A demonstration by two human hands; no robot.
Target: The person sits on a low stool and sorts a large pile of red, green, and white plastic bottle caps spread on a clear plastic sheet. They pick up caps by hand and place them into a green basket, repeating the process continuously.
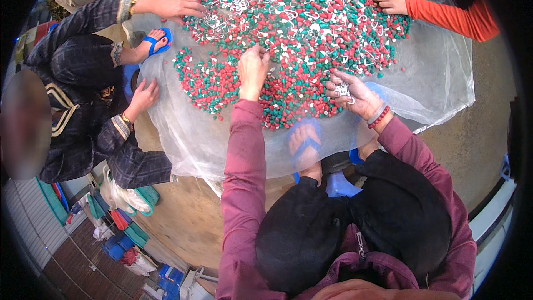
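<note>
A broad heap of small red, green and white plastic pieces [311,50] is spread over a translucent white sheet [186,153]. My left hand [253,73] reaches into the near middle of the heap. Its fingers are pressed together, and I cannot make out what is between them. At the heap's near right edge, my right hand [361,97] is turned palm up with curled fingers. A small bunch of white hook-shaped plastic clips [342,91] lies in it. More loose white clips [288,15] are scattered among the coloured pieces.
At the left a co-worker's hand [179,6] touches the heap; their other hand [143,97] is by the sheet's edge. Another person's hand [390,1], in an orange sleeve, rests at the far right. My sandalled foot [305,143] shows through the sheet's near edge.
</note>
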